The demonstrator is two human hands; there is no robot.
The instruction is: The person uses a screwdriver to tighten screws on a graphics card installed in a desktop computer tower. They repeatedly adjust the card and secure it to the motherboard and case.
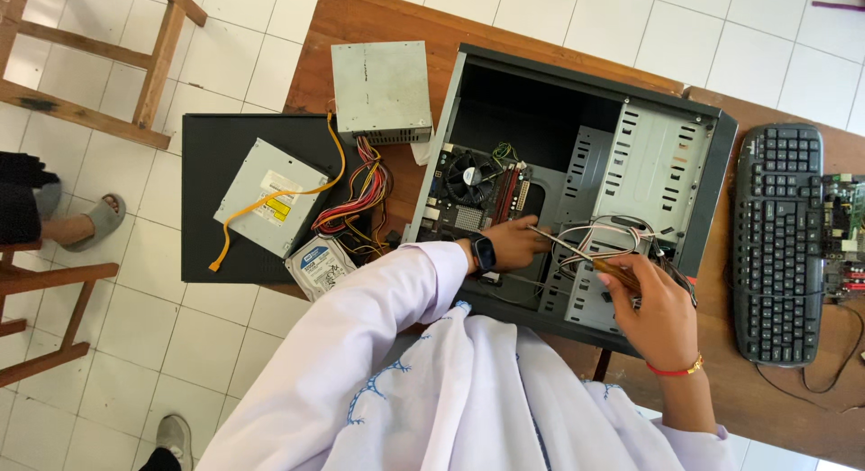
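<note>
My right hand point(653, 313) has its grip closed on a screwdriver point(586, 259), whose long shaft slants up-left into the open computer case point(712, 201) on the table point(360, 21). My left hand point(514, 244) rests inside, its grip hidden, beside the motherboard point(473, 187). Loose cables point(613, 232) crowd the tip; the upper bay lies open.

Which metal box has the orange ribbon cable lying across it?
The flat disc drive on the black panel; the power supply behind it trails coloured wires instead.
</note>
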